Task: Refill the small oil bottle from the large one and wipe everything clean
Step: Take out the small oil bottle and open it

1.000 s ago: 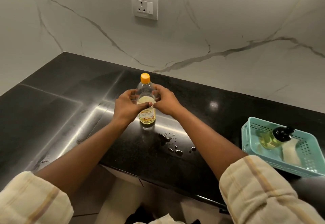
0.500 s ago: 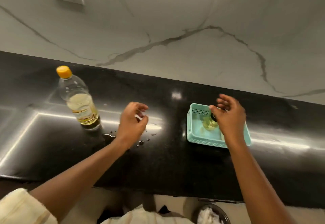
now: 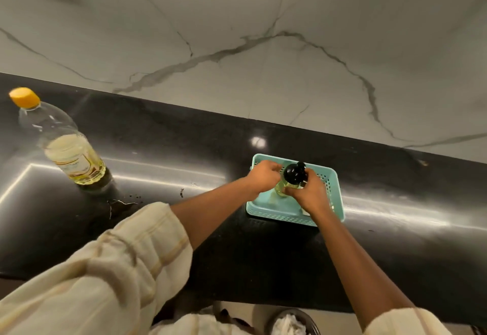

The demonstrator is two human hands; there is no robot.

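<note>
While in the perforated teal basket (image 3: pixel 279 215), round-capped oil bottle (image 3: pixel 294 173), left hand (image 3: pixel 263 177) and right hand (image 3: pixel 308 195) clamped on it.

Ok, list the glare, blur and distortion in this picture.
Head view: glare streaks cross the black stone counter either side of the teal perforated plastic basket, with a round light spot behind it; the cream striped left sleeve is motion-blurred; wide-angle distortion bows the counter's back edge and leans the clear orange-capped large oil bottle.

small bottle (image 3: pixel 292 180) in basket (image 3: pixel 334 190), large bottle (image 3: pixel 66 147) far left.
</note>
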